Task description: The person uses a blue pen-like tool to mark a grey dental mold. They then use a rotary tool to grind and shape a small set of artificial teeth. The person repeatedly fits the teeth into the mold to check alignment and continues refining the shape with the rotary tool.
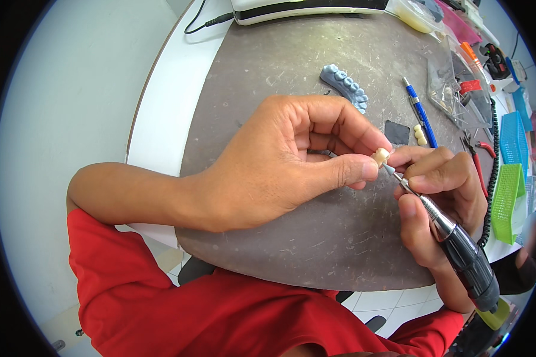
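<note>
Between the thumb and fingertips of my left hand (292, 160) is a small cream dental crown (380, 156). My right hand (441, 190) is wrapped round a black and silver dental handpiece (455, 238), held like a pen. Its pale grey conical tip (388, 169) meets the lower side of the crown, or comes very close to it. The fingertips of both hands are nearly together there. Beyond my left hand lies a blue-grey dental model (345, 84) with a row of teeth. Part of it is hidden behind my fingers.
On the brown work mat (268, 65) beyond my right hand lie a dark square sheet (397, 132), a cream tooth piece (420, 135) and a blue mechanical pencil (421, 113). Red-handled pliers (477, 166), a coiled black cord (492, 178), blue (512, 140) and green baskets (506, 205) line the right side.
</note>
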### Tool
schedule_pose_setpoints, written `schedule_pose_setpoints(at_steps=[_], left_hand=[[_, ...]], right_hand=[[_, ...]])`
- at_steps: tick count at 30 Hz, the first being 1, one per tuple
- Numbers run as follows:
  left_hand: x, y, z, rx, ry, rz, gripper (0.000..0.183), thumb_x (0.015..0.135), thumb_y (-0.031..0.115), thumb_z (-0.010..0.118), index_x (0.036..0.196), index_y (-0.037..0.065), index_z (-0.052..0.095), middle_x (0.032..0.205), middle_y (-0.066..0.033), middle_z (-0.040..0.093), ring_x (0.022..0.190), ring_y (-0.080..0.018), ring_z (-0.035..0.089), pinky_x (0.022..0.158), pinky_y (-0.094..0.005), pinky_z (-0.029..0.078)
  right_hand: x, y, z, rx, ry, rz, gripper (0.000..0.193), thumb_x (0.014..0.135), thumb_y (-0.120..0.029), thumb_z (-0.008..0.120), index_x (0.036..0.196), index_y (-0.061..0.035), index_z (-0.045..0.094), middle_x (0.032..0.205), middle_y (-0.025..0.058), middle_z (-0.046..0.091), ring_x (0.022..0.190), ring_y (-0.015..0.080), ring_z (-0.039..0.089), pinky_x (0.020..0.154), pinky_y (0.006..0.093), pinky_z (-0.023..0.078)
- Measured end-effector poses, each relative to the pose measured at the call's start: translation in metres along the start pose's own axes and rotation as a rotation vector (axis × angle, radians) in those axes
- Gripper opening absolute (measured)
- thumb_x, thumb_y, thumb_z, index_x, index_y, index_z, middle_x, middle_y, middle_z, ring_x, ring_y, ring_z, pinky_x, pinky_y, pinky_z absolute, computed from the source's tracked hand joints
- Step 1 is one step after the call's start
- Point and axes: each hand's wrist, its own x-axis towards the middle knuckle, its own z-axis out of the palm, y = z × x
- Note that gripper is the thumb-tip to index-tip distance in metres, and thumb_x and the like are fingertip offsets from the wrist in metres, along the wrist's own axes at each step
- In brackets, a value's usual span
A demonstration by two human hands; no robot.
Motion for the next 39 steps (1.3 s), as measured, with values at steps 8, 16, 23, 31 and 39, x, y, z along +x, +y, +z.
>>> schedule_pose_setpoints(at_steps=[8, 16, 23, 31, 39], left_hand=[[-0.0013, -0.0004, -0.0006, -0.003, -0.002, -0.004, 0.019, 0.089, 0.001, 0.066, 0.106, -0.002, 0.06, 0.107, -0.0131, 0.066, 0.094, -0.0143, 0.064, 0.082, -0.029, 0.054], [-0.0007, -0.0013, -0.0015, 0.002, -0.007, -0.003, 0.02, 0.089, 0.003, 0.066, 0.108, -0.002, 0.06, 0.103, -0.0119, 0.067, 0.092, -0.0141, 0.064, 0.082, -0.0287, 0.055], [-0.0015, -0.0013, -0.0014, 0.003, -0.002, -0.002, 0.02, 0.09, 0.004, 0.066, 0.108, -0.002, 0.06, 0.103, -0.0122, 0.067, 0.092, -0.0142, 0.065, 0.082, -0.0285, 0.055], [-0.0016, -0.0009, -0.0009, 0.0, -0.001, 0.001, 0.02, 0.09, 0.004, 0.065, 0.108, -0.002, 0.06, 0.103, -0.0125, 0.067, 0.092, -0.0145, 0.065, 0.082, -0.0282, 0.054], [-0.0026, 0.0004, -0.0022, 0.012, 0.001, -0.016, 0.021, 0.09, 0.004, 0.065, 0.11, -0.002, 0.06, 0.101, -0.0115, 0.067, 0.091, -0.0141, 0.065, 0.081, -0.028, 0.054]], right_hand=[[0.0004, 0.0003, 0.0011, -0.001, -0.006, -0.003, 0.021, 0.084, -0.009, 0.069, 0.094, -0.0049, 0.052, 0.082, 0.008, 0.057, 0.091, 0.0231, 0.062, 0.093, 0.0417, 0.047], [-0.0006, 0.0022, 0.0003, -0.013, -0.014, -0.008, 0.021, 0.083, -0.008, 0.069, 0.094, -0.0047, 0.052, 0.082, 0.0081, 0.057, 0.093, 0.0244, 0.062, 0.092, 0.0401, 0.047], [-0.0004, 0.0015, 0.0017, 0.0, -0.006, 0.005, 0.021, 0.083, -0.008, 0.069, 0.094, -0.0048, 0.052, 0.083, 0.0079, 0.057, 0.093, 0.0243, 0.062, 0.091, 0.0398, 0.047], [0.0004, 0.0011, 0.0003, -0.013, -0.011, -0.011, 0.021, 0.083, -0.008, 0.07, 0.093, -0.0049, 0.052, 0.082, 0.0081, 0.057, 0.091, 0.0239, 0.063, 0.09, 0.0403, 0.048], [0.0018, 0.0044, 0.0014, -0.005, -0.024, -0.039, 0.019, 0.084, -0.009, 0.068, 0.093, -0.0049, 0.052, 0.082, 0.0084, 0.057, 0.091, 0.0236, 0.063, 0.091, 0.0406, 0.048]])
